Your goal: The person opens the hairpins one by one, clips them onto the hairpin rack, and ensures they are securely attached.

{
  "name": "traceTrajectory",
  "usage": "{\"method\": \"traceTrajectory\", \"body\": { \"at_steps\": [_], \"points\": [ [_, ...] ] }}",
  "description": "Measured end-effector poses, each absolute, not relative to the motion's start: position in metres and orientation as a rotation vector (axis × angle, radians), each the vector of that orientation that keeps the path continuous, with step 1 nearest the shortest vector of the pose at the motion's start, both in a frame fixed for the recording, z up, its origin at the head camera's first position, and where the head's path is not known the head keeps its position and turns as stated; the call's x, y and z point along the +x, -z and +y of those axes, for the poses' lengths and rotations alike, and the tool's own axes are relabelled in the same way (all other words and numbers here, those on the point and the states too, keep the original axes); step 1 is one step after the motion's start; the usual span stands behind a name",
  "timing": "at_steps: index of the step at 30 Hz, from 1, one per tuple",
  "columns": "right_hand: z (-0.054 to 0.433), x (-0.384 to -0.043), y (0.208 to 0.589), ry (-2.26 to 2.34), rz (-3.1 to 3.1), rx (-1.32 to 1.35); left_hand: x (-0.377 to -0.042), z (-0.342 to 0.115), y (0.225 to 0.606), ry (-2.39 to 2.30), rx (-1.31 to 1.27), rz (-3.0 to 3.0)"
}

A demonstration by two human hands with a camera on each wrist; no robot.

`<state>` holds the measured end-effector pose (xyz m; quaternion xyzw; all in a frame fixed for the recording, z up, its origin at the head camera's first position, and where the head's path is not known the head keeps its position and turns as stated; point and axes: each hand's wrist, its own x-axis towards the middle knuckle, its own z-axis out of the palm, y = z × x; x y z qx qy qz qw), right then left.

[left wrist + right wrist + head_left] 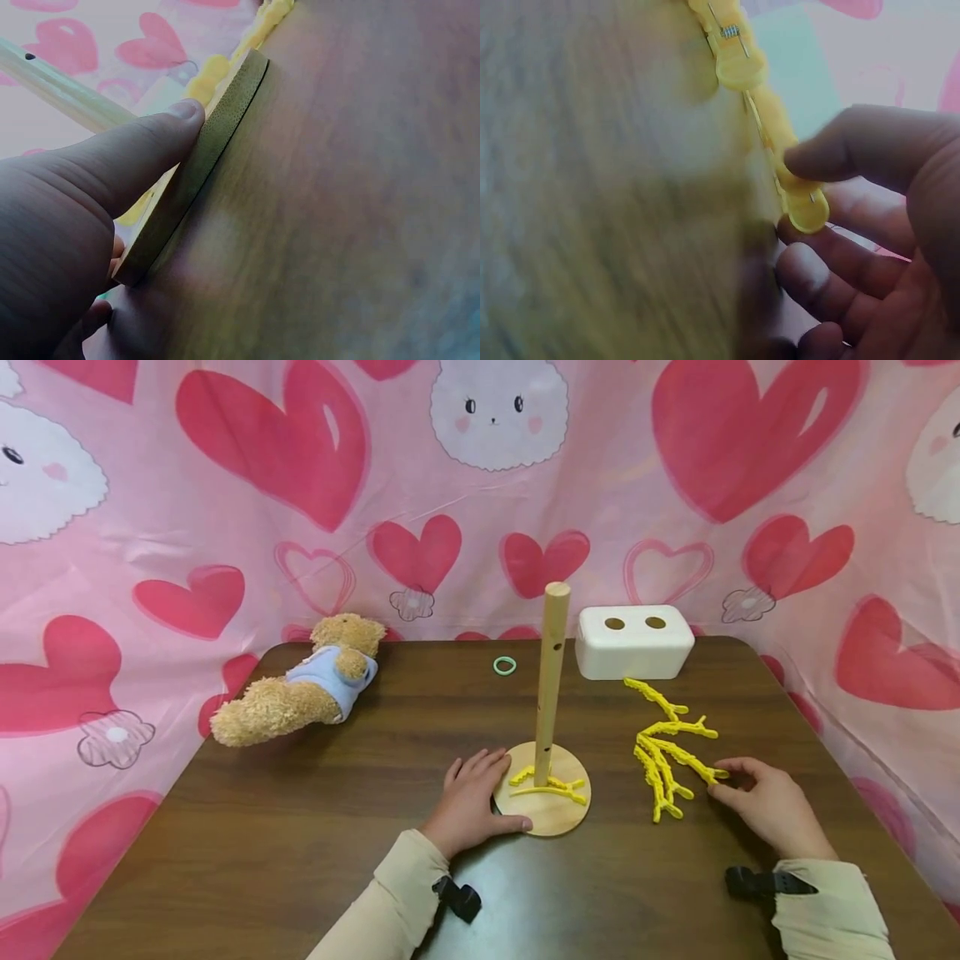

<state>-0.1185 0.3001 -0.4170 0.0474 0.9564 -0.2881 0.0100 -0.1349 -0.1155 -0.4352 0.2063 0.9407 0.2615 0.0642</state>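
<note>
A wooden stand point(552, 693) has an upright dowel on a round base. My left hand point(471, 804) holds the base's left edge, its thumb over the front rim in the left wrist view. Around the dowel's foot lies a yellow clip point(558, 788), one long arm on each side. Several more yellow spring clips point(660, 760) are fanned out on the table to the right. My right hand point(768, 806) pinches the handle end of one of these between thumb and index finger. A small metal spring shows on another clip point(739, 71) in the right wrist view.
A teddy bear point(318, 685) in a light blue top lies at the back left of the brown table point(300, 852). Behind the stand are a small mint-green ring point(505, 666) and a white box point(635, 647) with two round holes. Patterned pink cloth point(480, 502) hangs behind the table.
</note>
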Motion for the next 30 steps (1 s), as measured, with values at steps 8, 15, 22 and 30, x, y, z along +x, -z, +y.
{"method": "traceTrajectory", "body": {
  "at_steps": [8,15,22,30],
  "points": [
    [0.295,-0.115,0.421,1.062,3.068,0.274,-0.132,-0.116,0.438,-0.797,0.619,2.843],
    [0.284,-0.114,0.422,1.226,3.139,0.164,-0.131,-0.117,0.437,-0.801,0.618,2.839],
    [0.268,-0.112,0.416,1.285,3.148,-0.084,-0.134,-0.115,0.435,-0.780,0.623,2.842],
    [0.249,-0.113,0.413,1.298,3.088,-0.236,-0.135,-0.116,0.437,-0.779,0.623,2.845]
  ]
}}
